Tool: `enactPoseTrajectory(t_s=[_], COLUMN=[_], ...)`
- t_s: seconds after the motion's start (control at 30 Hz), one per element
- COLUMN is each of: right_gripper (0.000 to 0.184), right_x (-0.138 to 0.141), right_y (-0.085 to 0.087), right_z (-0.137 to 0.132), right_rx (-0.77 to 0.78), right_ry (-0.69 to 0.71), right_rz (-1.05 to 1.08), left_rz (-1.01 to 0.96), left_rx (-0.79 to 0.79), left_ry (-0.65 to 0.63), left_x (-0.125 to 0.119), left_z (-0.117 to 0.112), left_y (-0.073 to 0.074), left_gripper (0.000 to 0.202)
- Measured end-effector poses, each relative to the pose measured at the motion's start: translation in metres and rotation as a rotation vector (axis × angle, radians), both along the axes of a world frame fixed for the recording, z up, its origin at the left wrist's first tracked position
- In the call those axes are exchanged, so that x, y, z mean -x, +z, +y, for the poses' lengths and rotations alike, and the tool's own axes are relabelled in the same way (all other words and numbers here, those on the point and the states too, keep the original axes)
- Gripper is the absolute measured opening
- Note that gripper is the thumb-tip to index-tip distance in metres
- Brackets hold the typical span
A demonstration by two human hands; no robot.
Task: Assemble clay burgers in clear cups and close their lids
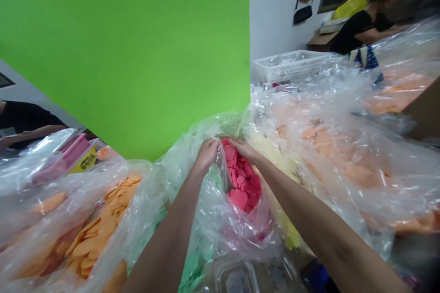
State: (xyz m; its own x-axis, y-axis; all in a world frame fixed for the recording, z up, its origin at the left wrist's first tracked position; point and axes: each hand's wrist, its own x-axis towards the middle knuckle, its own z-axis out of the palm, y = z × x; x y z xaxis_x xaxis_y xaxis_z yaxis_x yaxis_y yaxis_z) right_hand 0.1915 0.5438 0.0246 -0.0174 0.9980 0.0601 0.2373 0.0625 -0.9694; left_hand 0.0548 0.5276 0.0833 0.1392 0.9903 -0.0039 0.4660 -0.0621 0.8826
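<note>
A clear plastic bag (227, 231) filled with flat, rounded pink pieces (242, 178) lies open in front of me. My left hand (207, 154) is closed on the left side of its far rim. My right hand (243, 149) grips the far rim from the other side, fingers bent over the plastic and partly hidden. The two hands are close together, with the topmost pink pieces between and just below them. Green pieces (194, 268) show through plastic left of this bag, and pale yellow pieces (290, 231) lie to its right.
Bags of orange pieces (94, 233) spread at left, with more peach pieces (357, 165) under plastic at right. A bright green panel (144, 55) rises ahead. Clear plastic containers (237, 277) sit nearest me. A white basket (292, 66) stands behind; people sit at far left and right.
</note>
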Motion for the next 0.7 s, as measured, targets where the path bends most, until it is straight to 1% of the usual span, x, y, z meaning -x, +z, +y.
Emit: enactPoseTrajectory(t_s=[0.1,0.2,0.33,0.43,0.5,0.57,0.63,0.7], right_gripper=[0.027,0.026,0.029,0.029,0.029,0.028,0.027,0.027], right_x=[0.012,0.016,-0.001,-0.017,-0.024,-0.028,-0.028,-0.026], right_y=[-0.003,-0.004,-0.005,-0.002,0.001,0.004,0.006,0.006], right_z=[-0.001,-0.001,-0.009,-0.023,-0.034,-0.048,-0.063,-0.079], right_rx=[0.037,0.066,0.117,0.118,0.116,0.120,0.126,0.135], right_ry=[0.014,-0.027,-0.125,-0.176,-0.184,-0.175,-0.150,-0.109], right_rz=[0.097,0.216,0.406,0.568,0.663,0.737,0.789,0.820], left_rz=[0.002,0.009,0.003,-0.022,-0.060,-0.121,-0.194,-0.267], left_rx=[0.021,0.046,0.097,0.102,0.050,-0.017,-0.040,0.013], left_ry=[-0.002,0.028,0.094,0.128,0.157,0.168,0.136,0.065], left_x=[0.002,0.013,0.034,0.040,0.036,0.027,0.015,0.003], left_z=[-0.003,-0.002,0.003,-0.003,-0.014,-0.028,-0.043,-0.057], left_y=[-0.002,-0.006,-0.011,-0.011,-0.008,-0.004,-0.003,-0.005], left_gripper=[0.027,0.027,0.027,0.027,0.030,0.033,0.034,0.031])
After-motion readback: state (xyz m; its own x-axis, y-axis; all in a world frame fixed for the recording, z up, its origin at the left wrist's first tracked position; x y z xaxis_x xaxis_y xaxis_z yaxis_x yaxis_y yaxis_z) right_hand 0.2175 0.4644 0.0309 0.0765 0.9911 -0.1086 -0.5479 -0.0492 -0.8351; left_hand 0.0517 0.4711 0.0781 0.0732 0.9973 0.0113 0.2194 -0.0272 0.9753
